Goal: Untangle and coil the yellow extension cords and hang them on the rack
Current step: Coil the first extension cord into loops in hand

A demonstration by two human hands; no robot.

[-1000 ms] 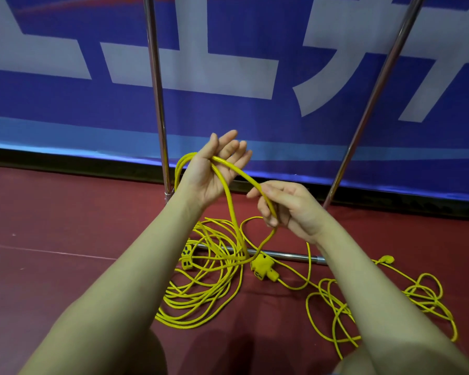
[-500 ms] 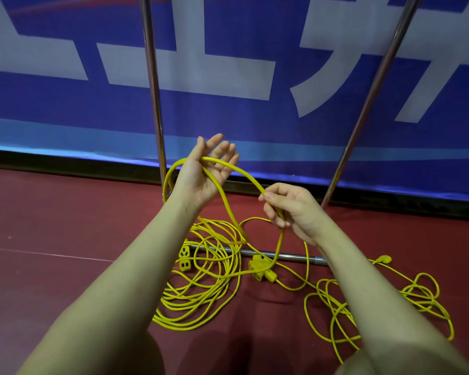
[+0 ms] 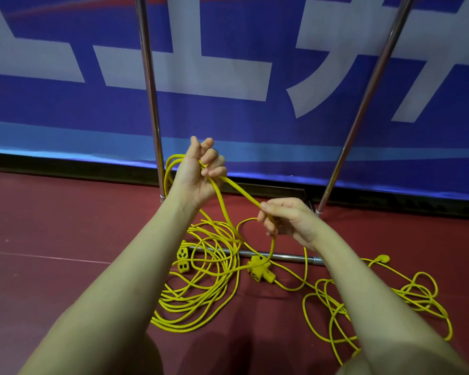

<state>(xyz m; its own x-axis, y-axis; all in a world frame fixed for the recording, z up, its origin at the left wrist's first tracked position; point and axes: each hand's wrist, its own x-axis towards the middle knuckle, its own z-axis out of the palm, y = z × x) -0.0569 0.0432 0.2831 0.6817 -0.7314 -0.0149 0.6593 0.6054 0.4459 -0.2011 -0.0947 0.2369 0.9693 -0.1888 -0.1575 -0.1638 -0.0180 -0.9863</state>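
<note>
Your left hand [image 3: 198, 174] curls around loops of the yellow cord [image 3: 201, 269] while your right hand [image 3: 287, 220] pinches its strand.

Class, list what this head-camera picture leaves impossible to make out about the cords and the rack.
- Rack: top cut off by the upper edge; no hanging bar visible.
- Right cord pile: part hidden behind the right forearm.
- Number of separate cords: tangled loops overlap.
- Loops behind the left hand: count hidden by the palm.

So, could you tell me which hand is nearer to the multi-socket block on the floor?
Right. The right hand holds cord just above the socket block; the left hand is higher, up-left.
</note>
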